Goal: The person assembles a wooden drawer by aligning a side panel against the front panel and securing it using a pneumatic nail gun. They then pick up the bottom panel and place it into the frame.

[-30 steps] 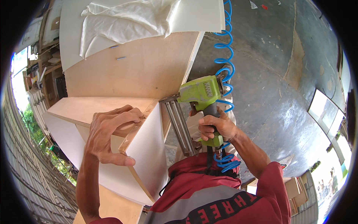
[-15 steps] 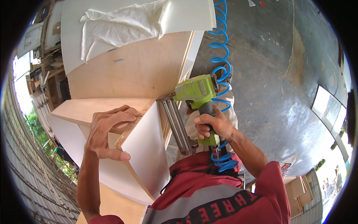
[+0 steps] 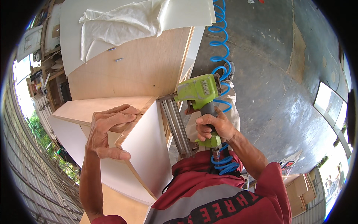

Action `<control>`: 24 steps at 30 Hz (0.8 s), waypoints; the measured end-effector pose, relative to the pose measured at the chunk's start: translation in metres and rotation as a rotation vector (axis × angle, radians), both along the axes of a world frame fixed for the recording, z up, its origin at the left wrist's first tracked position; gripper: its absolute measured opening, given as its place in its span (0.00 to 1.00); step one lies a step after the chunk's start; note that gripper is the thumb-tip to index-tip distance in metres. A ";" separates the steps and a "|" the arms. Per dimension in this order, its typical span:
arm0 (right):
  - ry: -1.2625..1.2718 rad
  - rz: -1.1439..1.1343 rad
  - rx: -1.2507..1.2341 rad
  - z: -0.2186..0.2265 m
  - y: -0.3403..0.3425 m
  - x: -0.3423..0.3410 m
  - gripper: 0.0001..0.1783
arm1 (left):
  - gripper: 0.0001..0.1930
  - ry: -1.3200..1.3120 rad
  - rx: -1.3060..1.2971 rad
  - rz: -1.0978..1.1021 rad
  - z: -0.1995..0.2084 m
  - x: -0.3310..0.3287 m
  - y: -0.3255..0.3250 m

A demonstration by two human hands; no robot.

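Observation:
My right hand [image 3: 215, 125] is wrapped round the dark grip of a green pneumatic nail gun [image 3: 197, 89]. The gun's nose points left and meets the corner where the plywood edges join; its long metal magazine [image 3: 178, 128] slants down toward my shirt. My left hand [image 3: 108, 130] is curled over a narrow plywood strip [image 3: 128, 132] on a box-like cabinet part, fingertips on its upper stretch and thumb by its lower end. A white-faced panel [image 3: 145, 142] runs down beside the strip. The nail gun's tip hides part of the joint.
A coiled blue air hose [image 3: 220, 48] runs from the gun across the concrete floor [image 3: 268, 74]. On the large plywood panel [image 3: 126, 74] lie a white cloth [image 3: 123, 24] and two small metal strips of fasteners [image 3: 119, 59]. Shelves with clutter stand at left.
Both hands stay almost in place, with the gun's nose at the same joint. The view has shifted only slightly.

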State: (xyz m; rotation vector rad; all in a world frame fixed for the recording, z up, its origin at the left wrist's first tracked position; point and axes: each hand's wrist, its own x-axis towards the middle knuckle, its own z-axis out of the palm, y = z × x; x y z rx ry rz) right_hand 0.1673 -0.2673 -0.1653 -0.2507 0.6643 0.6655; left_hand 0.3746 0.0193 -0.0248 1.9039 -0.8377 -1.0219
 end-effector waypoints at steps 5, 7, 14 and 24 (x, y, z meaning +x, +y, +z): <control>-0.025 0.002 0.055 0.005 -0.003 0.003 0.19 | 0.48 -0.005 -0.009 0.002 0.000 0.000 0.000; -0.023 0.005 0.062 0.006 -0.003 0.002 0.19 | 0.48 -0.003 -0.008 -0.003 0.000 0.000 0.000; -0.029 -0.013 0.060 0.011 -0.003 0.002 0.19 | 0.49 -0.019 -0.013 -0.018 0.000 0.001 0.002; -0.090 0.087 -0.061 0.017 -0.003 0.007 0.28 | 0.49 -0.013 0.005 -0.001 0.001 0.000 0.001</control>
